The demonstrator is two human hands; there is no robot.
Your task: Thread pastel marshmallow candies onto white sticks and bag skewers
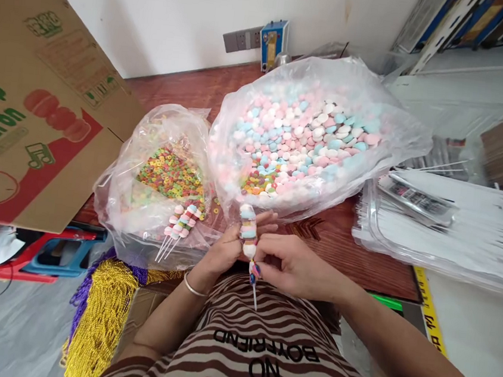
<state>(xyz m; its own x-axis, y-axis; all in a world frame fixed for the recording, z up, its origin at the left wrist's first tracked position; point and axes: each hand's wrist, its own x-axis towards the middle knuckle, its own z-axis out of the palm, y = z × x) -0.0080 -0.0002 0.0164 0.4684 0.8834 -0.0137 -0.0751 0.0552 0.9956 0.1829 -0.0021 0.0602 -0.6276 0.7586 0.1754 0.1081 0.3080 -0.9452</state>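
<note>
Upright in front of my chest is a marshmallow skewer (248, 230), with pastel candies stacked on a white stick and what looks like clear wrap around them. My left hand (226, 249) is closed round it from behind, some fingertips showing to its right. My right hand (290, 266) pinches at the skewer's lower end, thumb and forefinger beside a small colourful tie (254, 269) below the lowest candy. Part of that tie is hidden by the fingers. Several finished candy skewers (182, 224) lie on the bag to the left.
A large clear bag of pastel candies (304, 134) fills the table's middle. Left of it is a bag of coloured candy rings (170, 174). White sticks (467, 229) lie in a plastic tray at right. A cardboard box (30, 105) stands left; gold tassels (103, 317) hang below.
</note>
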